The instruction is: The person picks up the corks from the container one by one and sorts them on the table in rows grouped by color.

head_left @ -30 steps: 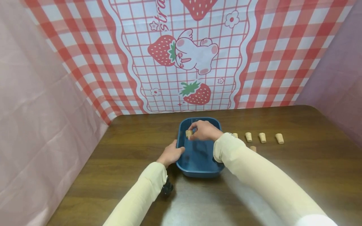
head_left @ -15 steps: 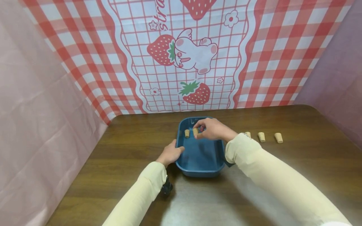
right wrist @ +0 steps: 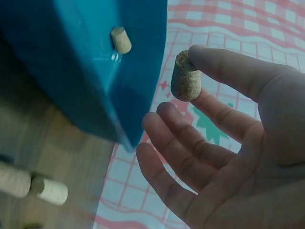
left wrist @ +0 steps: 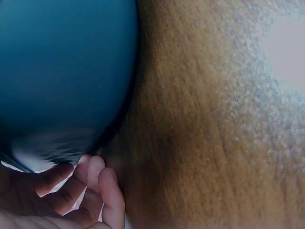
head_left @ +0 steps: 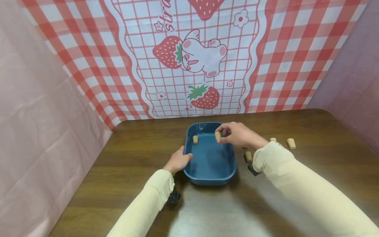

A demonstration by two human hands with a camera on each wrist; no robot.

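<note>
In the head view, a blue tray sits mid-table on the dark wooden table. One cork stands inside it toward 10 o'clock, near the far left corner. The right hand hovers over the tray's far right corner, at about 1 o'clock, pinching a second cork between thumb and forefinger, the other fingers loosely spread. The left hand rests against the tray's left rim at 9 o'clock, fingers curled on its edge. Outside the tray, at 3 o'clock, lie loose corks: one just beside the right sleeve, another farther right; a third is mostly hidden by the sleeve.

The left wrist view is blurred: the tray's blue wall fills the upper left, with curled fingers just below it, probably touching its underside.

The right wrist view shows the held cork clamped by the thumb and forefinger, the remaining fingers open; the cork in the tray at 11 o'clock; two table corks at 8 o'clock.
</note>
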